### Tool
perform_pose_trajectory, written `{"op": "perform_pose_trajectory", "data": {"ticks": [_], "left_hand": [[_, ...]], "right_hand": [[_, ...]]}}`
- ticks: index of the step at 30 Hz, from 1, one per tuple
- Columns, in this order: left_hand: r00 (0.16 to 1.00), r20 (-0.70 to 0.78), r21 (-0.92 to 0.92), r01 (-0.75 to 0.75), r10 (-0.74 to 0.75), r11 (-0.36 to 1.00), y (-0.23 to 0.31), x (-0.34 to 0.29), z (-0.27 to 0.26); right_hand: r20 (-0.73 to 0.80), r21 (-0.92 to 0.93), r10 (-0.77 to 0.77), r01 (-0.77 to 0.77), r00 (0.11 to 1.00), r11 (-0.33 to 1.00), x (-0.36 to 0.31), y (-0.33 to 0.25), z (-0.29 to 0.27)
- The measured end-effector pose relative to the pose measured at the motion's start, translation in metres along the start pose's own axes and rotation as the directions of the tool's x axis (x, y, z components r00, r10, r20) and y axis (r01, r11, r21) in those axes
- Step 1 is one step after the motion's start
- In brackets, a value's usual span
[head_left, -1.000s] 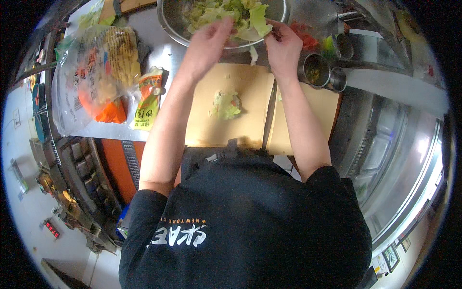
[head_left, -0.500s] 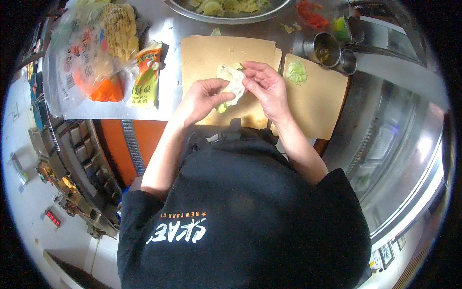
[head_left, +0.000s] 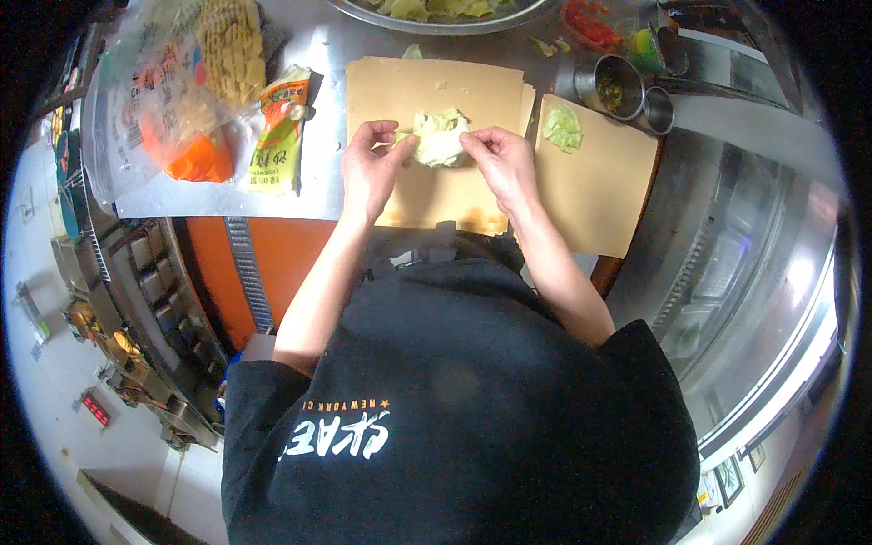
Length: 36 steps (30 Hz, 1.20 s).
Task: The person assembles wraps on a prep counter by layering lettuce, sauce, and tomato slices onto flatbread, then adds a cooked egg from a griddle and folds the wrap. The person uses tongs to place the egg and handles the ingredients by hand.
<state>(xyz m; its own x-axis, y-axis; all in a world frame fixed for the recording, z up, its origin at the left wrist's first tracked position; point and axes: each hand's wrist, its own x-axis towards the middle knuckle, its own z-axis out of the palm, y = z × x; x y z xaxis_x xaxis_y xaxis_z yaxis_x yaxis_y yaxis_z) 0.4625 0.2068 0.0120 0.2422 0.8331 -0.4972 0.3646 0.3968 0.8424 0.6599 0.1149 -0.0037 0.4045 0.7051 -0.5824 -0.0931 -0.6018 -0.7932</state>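
Between my two hands is a pale green lettuce leaf (head_left: pixel 441 143), coated in places with a white creamy sauce. My left hand (head_left: pixel 374 163) pinches its left edge between thumb and fingers. The right edge is pinched by my right hand (head_left: pixel 502 159). Beneath the leaf lies a stack of brown paper sheets (head_left: pixel 391 91). A second brown sheet (head_left: pixel 609 204) to the right carries another lettuce piece (head_left: pixel 562 128).
A steel bowl (head_left: pixel 445 24) of torn lettuce stands at the far edge. To the left lie a green and orange sauce pouch (head_left: pixel 279 136) and clear plastic bags (head_left: pixel 127 118). Metal cups (head_left: pixel 618 86) stand at the far right, near a red heap (head_left: pixel 589 27).
My hands have drawn apart, and the leaf now lies spread wide between them rather than bunched upright. The view has shifted slightly.
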Motion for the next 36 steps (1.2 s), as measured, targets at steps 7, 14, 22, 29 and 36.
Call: {"op": "perform_pose_trajectory", "data": {"ticks": [7, 14, 22, 29, 36], "left_hand": [[1.0, 0.023, 0.106, -0.021, 0.019, 0.994, -0.011, 0.002, 0.007], [0.998, 0.057, -0.008, -0.036, 0.037, 0.999, -0.005, -0.001, 0.007], [0.996, 0.083, -0.079, -0.003, 0.009, 0.997, 0.0, -0.006, 0.009], [0.988, 0.143, -0.21, 0.091, -0.062, 0.973, 0.008, -0.011, 0.005], [0.999, 0.042, -0.043, -0.006, 0.007, 0.999, -0.004, -0.009, 0.009]], "right_hand": [[-0.028, -0.031, -0.013, 0.012, 1.0, 0.999, 0.011, 0.023, 0.004], [-0.021, 0.067, 0.024, -0.023, 0.999, 0.997, 0.009, 0.018, 0.002], [0.005, 0.157, -0.055, 0.054, 0.998, 0.986, 0.003, 0.008, 0.007], [0.008, 0.289, -0.039, 0.035, 0.999, 0.957, -0.009, -0.006, 0.006], [-0.026, 0.265, -0.012, 0.019, 1.0, 0.964, -0.001, 0.003, 0.011]]}}
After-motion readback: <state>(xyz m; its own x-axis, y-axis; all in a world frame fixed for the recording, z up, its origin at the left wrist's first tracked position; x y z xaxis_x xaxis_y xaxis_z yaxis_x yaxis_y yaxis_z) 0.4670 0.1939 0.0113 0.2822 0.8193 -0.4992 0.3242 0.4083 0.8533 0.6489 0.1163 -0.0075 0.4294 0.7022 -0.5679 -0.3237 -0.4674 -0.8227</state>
